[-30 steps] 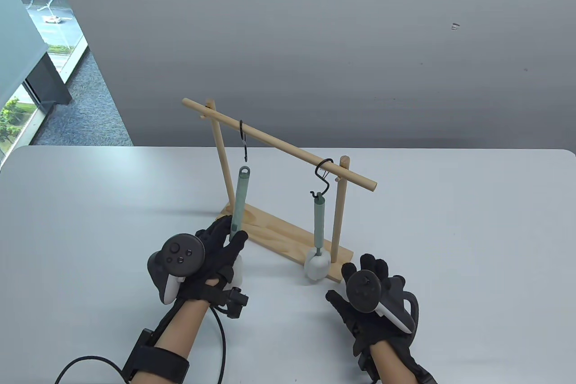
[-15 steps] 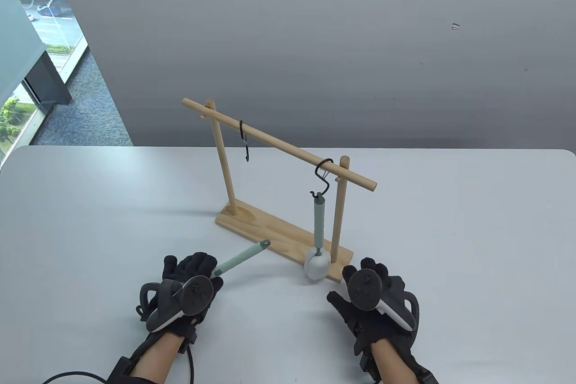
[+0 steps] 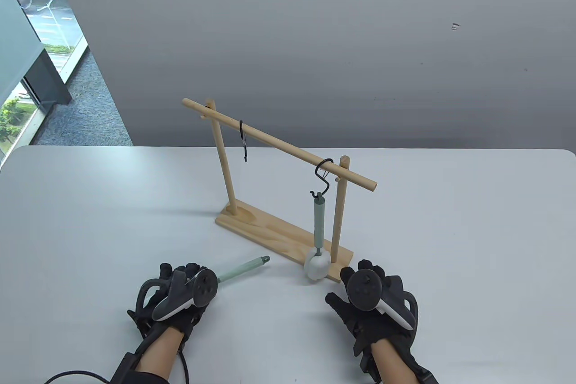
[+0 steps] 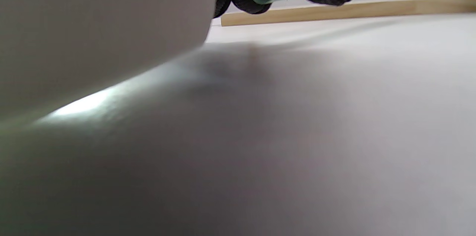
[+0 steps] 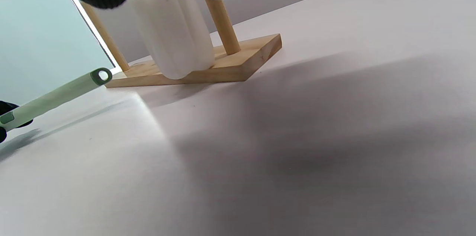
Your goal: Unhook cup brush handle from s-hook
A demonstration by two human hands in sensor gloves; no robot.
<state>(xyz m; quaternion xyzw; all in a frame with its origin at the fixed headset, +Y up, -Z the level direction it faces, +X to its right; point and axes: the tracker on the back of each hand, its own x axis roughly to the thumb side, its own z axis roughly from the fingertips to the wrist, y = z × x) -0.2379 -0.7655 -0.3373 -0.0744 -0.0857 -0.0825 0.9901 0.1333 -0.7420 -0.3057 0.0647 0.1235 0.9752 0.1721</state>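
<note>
White tabletop (image 3: 450, 231) under both hands. Left hand (image 3: 180, 296) grips unhooked cup brush (image 3: 240, 268), handle sticking out toward right hand (image 3: 373, 300), which rests empty, fingers spread. Beyond the hands, wooden rack (image 3: 279, 226): bare s-hook (image 3: 243, 141), second brush (image 3: 317, 240) hanging.

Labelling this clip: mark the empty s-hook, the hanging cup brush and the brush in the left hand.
empty s-hook (image 3: 243, 141), table view, its straight middle
hanging cup brush (image 3: 318, 219), table view, mid handle
brush in the left hand (image 3: 243, 268), table view, its handle
</note>
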